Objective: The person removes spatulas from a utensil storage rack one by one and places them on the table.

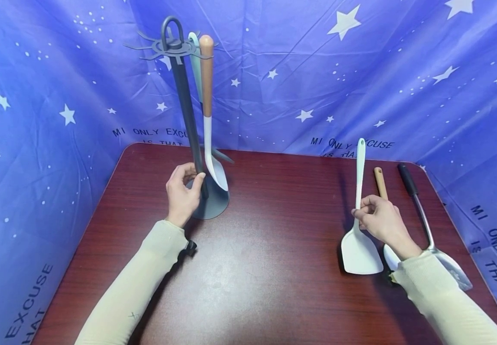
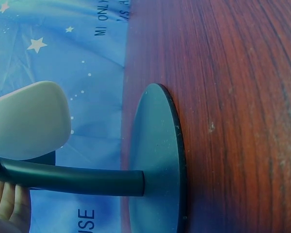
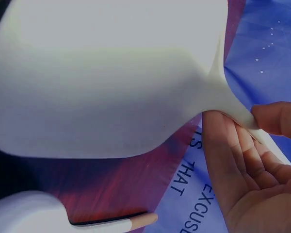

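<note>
Left hand (image 1: 183, 199): thumb and fingers pinch the rack (image 1: 184, 96) low on its pole.
Rack: upright, far left on the table (image 1: 265, 254); a wood-handled spatula (image 1: 207, 115) and a green-handled utensil (image 1: 195, 69) at its right side.
Right hand (image 1: 382, 220): pinches the pale turner (image 1: 362, 254) by its lower handle.
Turner: at the right, blade near, handle far.
Farther right: a wooden-handled utensil (image 1: 379, 182), partly hidden, and a black-handled one (image 1: 424, 220).

Dark grey, round-based, hook-crowned utensil stand (image 1: 185, 105): upright on table (image 1: 265, 244), held near base by left hand (image 1: 183, 196). Pale-green-handled, flat-bladed white spatula (image 1: 362, 254): blade lowermost, pinched by right hand (image 1: 382, 220).
</note>
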### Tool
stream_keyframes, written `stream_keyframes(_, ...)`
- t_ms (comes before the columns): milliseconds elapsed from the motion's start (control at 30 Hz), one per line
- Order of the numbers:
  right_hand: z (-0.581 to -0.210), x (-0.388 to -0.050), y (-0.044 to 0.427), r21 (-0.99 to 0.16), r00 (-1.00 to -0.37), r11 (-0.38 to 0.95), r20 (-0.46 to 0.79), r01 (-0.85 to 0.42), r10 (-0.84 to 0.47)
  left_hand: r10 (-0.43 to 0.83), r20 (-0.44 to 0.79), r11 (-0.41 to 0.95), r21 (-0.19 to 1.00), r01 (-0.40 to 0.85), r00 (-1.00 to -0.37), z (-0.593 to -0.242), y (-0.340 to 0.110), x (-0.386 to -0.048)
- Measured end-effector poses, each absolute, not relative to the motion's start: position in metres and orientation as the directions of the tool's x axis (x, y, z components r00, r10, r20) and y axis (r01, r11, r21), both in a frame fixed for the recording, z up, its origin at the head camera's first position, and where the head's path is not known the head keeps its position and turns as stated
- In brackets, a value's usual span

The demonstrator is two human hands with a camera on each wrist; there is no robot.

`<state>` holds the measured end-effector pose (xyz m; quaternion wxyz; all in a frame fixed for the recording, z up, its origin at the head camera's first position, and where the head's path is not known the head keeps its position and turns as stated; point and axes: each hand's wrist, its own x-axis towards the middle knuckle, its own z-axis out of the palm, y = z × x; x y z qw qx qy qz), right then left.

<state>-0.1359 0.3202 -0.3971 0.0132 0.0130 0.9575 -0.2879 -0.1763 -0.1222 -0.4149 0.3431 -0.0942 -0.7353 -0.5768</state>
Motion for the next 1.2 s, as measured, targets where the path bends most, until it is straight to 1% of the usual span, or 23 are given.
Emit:
stream_keyframes(367, -0.405, -0.133, 0.326, -0.568, -0.983, 0.815, -0.185, 0.114, 0.008, -0.259, 0.604, 0.321, 0.79, 0.523, -0.754, -0.415, -0.122, -0.176)
stream_keyframes(567, -0.41, -0.134, 0.328, -0.563, -0.975, 0.815, -0.222, 0.138, 0.011, -0.26, 0.605, 0.319, 0.789, 0.524, -0.752, -0.415, -0.122, -0.176)
stream_keyframes(733, -0.414, -0.134, 0.329, -0.529, -0.968, 0.834, -0.251, 0.158, 0.024, -0.259, 0.608, 0.317, 0.788, 0.528, -0.751, -0.416, -0.122, -0.176)
stream_keyframes(1067, -0.422, -0.134, 0.331, -0.521, -0.96, 0.835, -0.28, 0.175, 0.026, -0.258, 0.607, 0.321, 0.788, 0.526, -0.752, -0.416, -0.123, -0.176)
stream_keyframes(1200, -0.424, -0.134, 0.332, -0.502, -0.954, 0.845, -0.299, 0.184, 0.03, -0.254, 0.612, 0.322, 0.784, 0.531, -0.749, -0.416, -0.122, -0.176)
